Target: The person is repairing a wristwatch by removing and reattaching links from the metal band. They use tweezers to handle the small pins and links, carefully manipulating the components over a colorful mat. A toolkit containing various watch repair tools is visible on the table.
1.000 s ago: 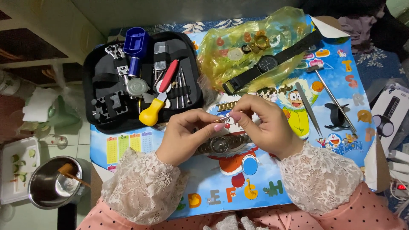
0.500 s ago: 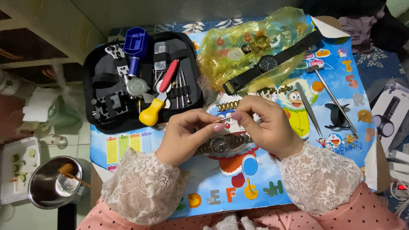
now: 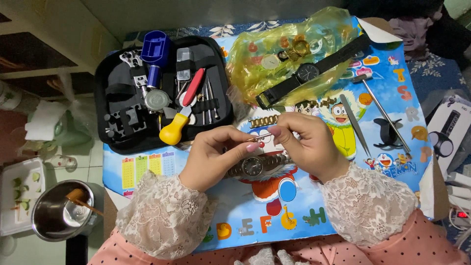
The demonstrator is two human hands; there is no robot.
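My left hand (image 3: pixel 213 159) and my right hand (image 3: pixel 309 145) meet fingertip to fingertip over a cartoon-printed mat (image 3: pixel 147 169). Together they pinch a thin, short metal pin (image 3: pixel 260 139), one hand at each end. Just below the fingers a silver metal-band wristwatch (image 3: pixel 252 167) lies flat on the mat, partly hidden by both hands. A loose piece of gold-toned bracelet links (image 3: pixel 262 121) rests just beyond the fingertips.
An open black tool case (image 3: pixel 120 93) with a yellow-handled tool (image 3: pixel 174 130) lies at the left. A yellow plastic bag (image 3: pixel 255 59) carries a black-strap watch (image 3: pixel 307 73). Tweezers (image 3: pixel 355 125), a small hammer (image 3: pixel 380 110) and a black clip (image 3: pixel 387 135) lie right. A steel pot (image 3: pixel 59 216) stands lower left.
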